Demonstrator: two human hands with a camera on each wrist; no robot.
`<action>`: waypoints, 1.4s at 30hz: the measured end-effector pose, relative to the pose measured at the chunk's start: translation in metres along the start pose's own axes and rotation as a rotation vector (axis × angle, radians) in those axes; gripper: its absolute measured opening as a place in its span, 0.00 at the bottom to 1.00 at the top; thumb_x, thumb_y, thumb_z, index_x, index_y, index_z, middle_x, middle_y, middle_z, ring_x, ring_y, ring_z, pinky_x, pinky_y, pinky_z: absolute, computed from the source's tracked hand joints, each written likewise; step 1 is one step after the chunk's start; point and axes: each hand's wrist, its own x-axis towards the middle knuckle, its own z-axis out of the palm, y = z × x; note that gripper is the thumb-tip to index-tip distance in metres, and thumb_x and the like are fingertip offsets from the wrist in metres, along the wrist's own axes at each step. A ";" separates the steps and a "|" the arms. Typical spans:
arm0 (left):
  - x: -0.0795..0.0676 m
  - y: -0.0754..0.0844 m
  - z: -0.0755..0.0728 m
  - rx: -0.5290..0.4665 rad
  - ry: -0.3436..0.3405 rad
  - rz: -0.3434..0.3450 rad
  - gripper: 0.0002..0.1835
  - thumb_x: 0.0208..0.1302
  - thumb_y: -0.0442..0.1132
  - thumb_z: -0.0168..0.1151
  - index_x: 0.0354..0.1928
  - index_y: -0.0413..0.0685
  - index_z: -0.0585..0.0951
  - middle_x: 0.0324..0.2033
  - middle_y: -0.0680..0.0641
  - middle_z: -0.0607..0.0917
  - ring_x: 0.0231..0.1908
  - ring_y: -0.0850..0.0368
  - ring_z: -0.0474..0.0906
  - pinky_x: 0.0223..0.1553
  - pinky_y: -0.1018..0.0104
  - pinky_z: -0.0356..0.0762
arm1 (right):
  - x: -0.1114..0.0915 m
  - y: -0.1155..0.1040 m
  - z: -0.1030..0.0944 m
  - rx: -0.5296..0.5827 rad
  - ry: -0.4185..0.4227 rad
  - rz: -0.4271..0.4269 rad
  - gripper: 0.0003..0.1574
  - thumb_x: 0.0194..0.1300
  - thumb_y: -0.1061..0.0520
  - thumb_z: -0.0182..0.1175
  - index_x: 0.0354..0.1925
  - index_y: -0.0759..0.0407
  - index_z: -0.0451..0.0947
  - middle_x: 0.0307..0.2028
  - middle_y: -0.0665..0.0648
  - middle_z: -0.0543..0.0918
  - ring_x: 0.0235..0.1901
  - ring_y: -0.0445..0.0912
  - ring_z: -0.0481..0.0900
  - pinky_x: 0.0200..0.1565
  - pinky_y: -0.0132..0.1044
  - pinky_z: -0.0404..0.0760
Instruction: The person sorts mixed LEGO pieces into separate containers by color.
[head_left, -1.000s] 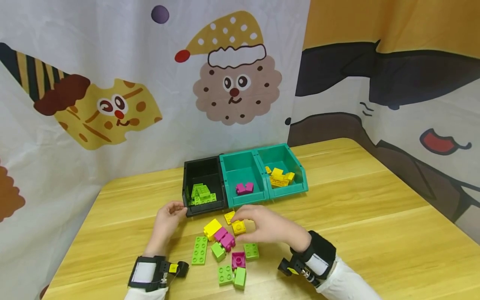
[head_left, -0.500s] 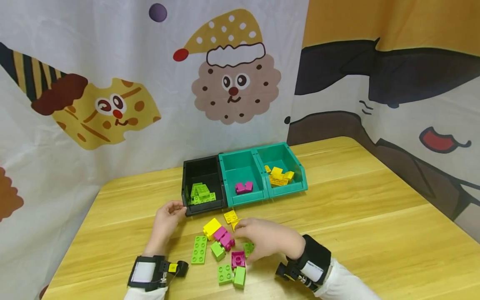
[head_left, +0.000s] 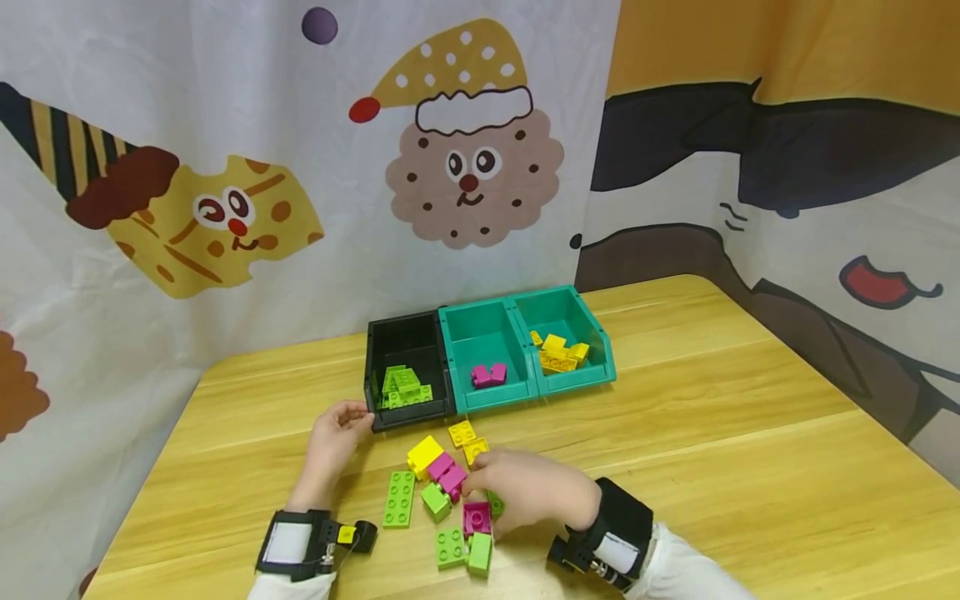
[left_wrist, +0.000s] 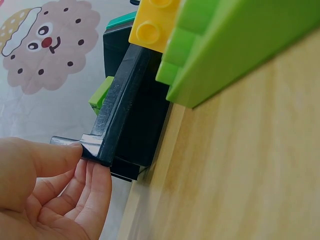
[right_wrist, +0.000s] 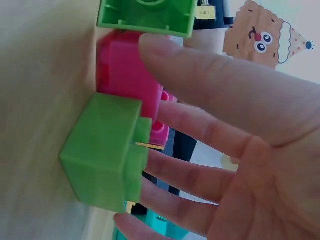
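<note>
My left hand (head_left: pixel 341 446) pinches the front left corner of the black bin (left_wrist: pixel 112 115) between thumb and fingers. Several green bricks (head_left: pixel 405 387) lie in that bin. Over the loose bricks on the table, my right hand (head_left: pixel 532 492) has its fingers spread, nothing visibly gripped. In the right wrist view its thumb tip overlaps a magenta brick (right_wrist: pixel 125 70); whether they touch I cannot tell. A green brick (right_wrist: pixel 100 150) stands beside that one. Partly under the right hand is another green brick (head_left: pixel 495 503).
Two teal bins adjoin the black one: the middle bin (head_left: pixel 480 325) holds magenta bricks (head_left: pixel 489 376), the right bin (head_left: pixel 551 308) yellow bricks (head_left: pixel 558 354). Loose on the table are a long green brick (head_left: pixel 399 500), a yellow brick (head_left: pixel 425 457) and flat yellow bricks (head_left: pixel 462 432).
My right hand has moved from beside the flat yellow bricks toward the nearer magenta and green bricks, uncovering the yellow ones. The left hand stays on the black bin.
</note>
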 end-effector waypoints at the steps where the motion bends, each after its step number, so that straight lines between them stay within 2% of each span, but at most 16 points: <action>1: 0.000 0.000 0.000 0.002 0.002 0.001 0.12 0.64 0.31 0.56 0.48 0.33 0.76 0.43 0.37 0.80 0.35 0.63 0.73 0.33 0.74 0.72 | 0.000 0.000 0.001 -0.004 -0.002 -0.004 0.34 0.43 0.52 0.75 0.52 0.44 0.79 0.53 0.49 0.78 0.50 0.42 0.76 0.51 0.37 0.77; 8: -0.001 0.002 0.001 0.007 0.009 -0.004 0.12 0.64 0.31 0.56 0.48 0.33 0.76 0.43 0.37 0.80 0.36 0.62 0.73 0.34 0.75 0.73 | 0.003 0.000 0.006 -0.029 -0.006 -0.018 0.30 0.43 0.56 0.76 0.48 0.46 0.81 0.46 0.47 0.79 0.43 0.38 0.74 0.46 0.31 0.76; 18: -0.002 0.001 0.000 0.009 0.009 0.003 0.12 0.64 0.31 0.56 0.48 0.33 0.76 0.43 0.37 0.80 0.38 0.59 0.74 0.35 0.75 0.72 | 0.007 0.001 0.012 -0.051 0.028 0.004 0.28 0.40 0.60 0.74 0.44 0.46 0.83 0.35 0.43 0.73 0.33 0.34 0.67 0.35 0.26 0.71; 22: -0.002 0.001 0.000 0.003 0.005 0.003 0.12 0.64 0.31 0.56 0.49 0.33 0.76 0.44 0.36 0.80 0.40 0.56 0.74 0.36 0.76 0.73 | 0.007 0.001 0.011 -0.048 0.028 0.034 0.27 0.42 0.62 0.73 0.44 0.46 0.83 0.35 0.44 0.75 0.32 0.35 0.68 0.35 0.27 0.72; 29: -0.003 0.002 -0.002 0.006 0.008 -0.004 0.12 0.64 0.31 0.57 0.48 0.34 0.76 0.44 0.37 0.80 0.41 0.53 0.75 0.36 0.73 0.73 | 0.009 0.001 0.010 -0.044 0.029 0.051 0.23 0.44 0.62 0.72 0.42 0.47 0.83 0.38 0.46 0.80 0.35 0.36 0.74 0.41 0.30 0.76; 36: -0.004 0.001 -0.003 -0.008 0.014 -0.008 0.12 0.64 0.31 0.57 0.48 0.33 0.76 0.44 0.37 0.80 0.41 0.54 0.75 0.37 0.73 0.73 | 0.009 -0.001 0.005 -0.015 0.048 0.032 0.16 0.46 0.62 0.71 0.35 0.49 0.83 0.32 0.45 0.79 0.31 0.35 0.71 0.36 0.28 0.74; 42: -0.002 0.001 0.000 -0.010 0.012 -0.006 0.12 0.64 0.31 0.56 0.48 0.34 0.76 0.45 0.36 0.80 0.42 0.51 0.75 0.38 0.71 0.72 | 0.007 0.001 0.005 0.004 0.067 0.022 0.13 0.48 0.61 0.72 0.35 0.50 0.83 0.32 0.45 0.78 0.30 0.35 0.70 0.36 0.27 0.74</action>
